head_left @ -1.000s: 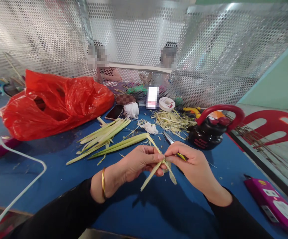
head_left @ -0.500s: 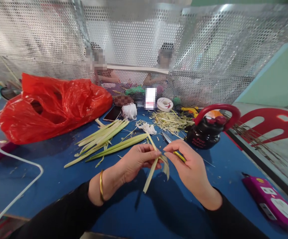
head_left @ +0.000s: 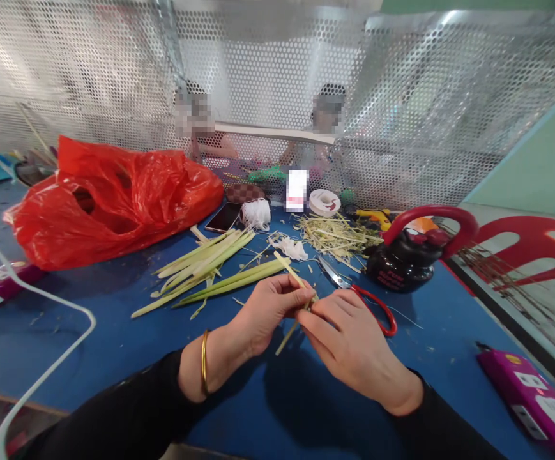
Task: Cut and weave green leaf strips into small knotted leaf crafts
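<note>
My left hand (head_left: 277,306) is closed, pinching a pale yellow-green plant strip (head_left: 287,340) between thumb and fingers. One end of the strip sticks up past the thumb; the other hangs below. My right hand (head_left: 351,345) is closed against the same strip, touching the left fingertips and covering its middle. Just beyond the right hand lie scissors (head_left: 335,276) with red handles, partly covered by that hand. Left of my hands, longer green leaf strips (head_left: 239,281) and a bundle of pale stalks (head_left: 210,259) rest on the blue table (head_left: 147,358).
A red plastic bag (head_left: 114,204) fills the back left. White string (head_left: 255,214), a phone (head_left: 223,217), a ribbon roll (head_left: 324,202) and shredded plant scraps (head_left: 342,235) lie behind. A black bottle (head_left: 399,265) stands right. A purple box (head_left: 529,396) and white cable (head_left: 73,313) flank me.
My right hand has moved left and closed onto the strip beside the left fingers. The yellow object seen in it before is now hidden. The scissors' red handles have come into view.
</note>
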